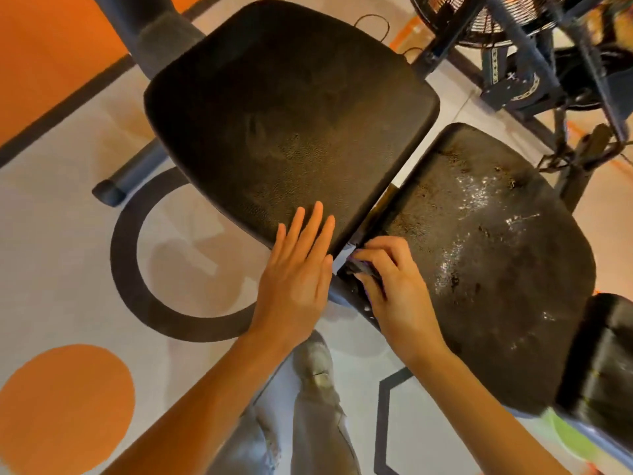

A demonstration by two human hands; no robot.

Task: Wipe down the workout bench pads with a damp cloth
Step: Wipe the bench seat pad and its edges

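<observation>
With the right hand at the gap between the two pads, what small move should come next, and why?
Probably draw the cloth, gripped by the right hand, out of the gap and across the seat pad, which shows dark specks and wet streaks. The left hand lies flat on the back pad, steadying it.

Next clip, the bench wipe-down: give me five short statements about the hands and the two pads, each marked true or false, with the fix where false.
1. The left hand lies flat with straight fingers on the back pad. True.
2. The right hand is empty. False: its fingers curl round a dark cloth.
3. The seat pad shows wet, shiny patches. True.
4. The cloth is in the middle of the back pad. False: it is at the gap between the pads.
5. Both hands grip the cloth. False: only the right.
</observation>
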